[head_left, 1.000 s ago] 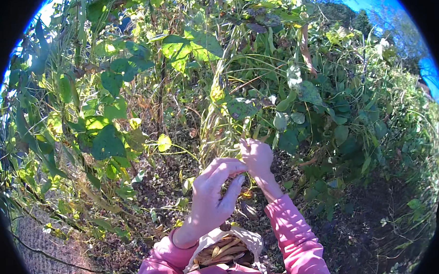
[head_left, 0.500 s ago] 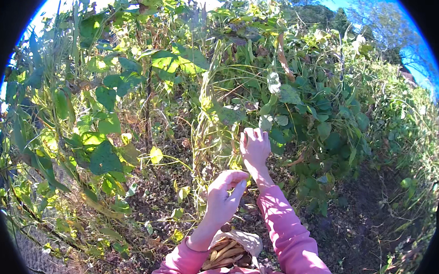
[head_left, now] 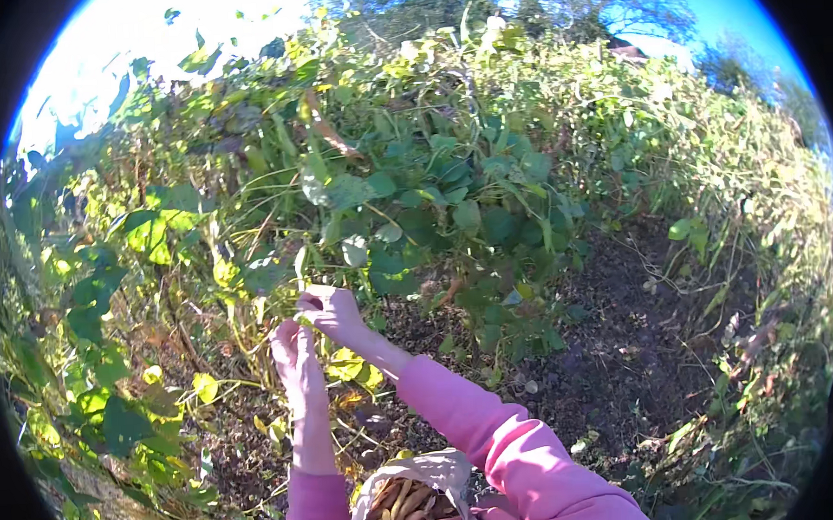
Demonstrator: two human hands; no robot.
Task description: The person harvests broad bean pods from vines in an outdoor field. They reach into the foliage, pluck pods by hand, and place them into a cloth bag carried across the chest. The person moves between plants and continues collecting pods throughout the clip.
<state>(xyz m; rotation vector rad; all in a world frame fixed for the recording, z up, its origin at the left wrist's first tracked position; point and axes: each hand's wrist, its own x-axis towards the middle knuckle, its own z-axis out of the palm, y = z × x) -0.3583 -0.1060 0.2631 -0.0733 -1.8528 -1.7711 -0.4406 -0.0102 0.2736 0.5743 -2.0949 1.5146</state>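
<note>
My left hand [head_left: 296, 363] and right hand [head_left: 335, 317] are bunched by the vines [head_left: 241, 335], left of centre; can't tell if they're gripping any. Leaves [head_left: 348, 192] crowd upper middle, cloth bag [head_left: 447, 465] of pods [head_left: 399, 509] bottom centre.

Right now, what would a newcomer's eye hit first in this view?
The bright pink sleeves, rising from the lower edge. Next, the left hand and right hand, close together left of centre among green vines. Then the pale bag near bottom centre, holding dry tan pods.
</note>
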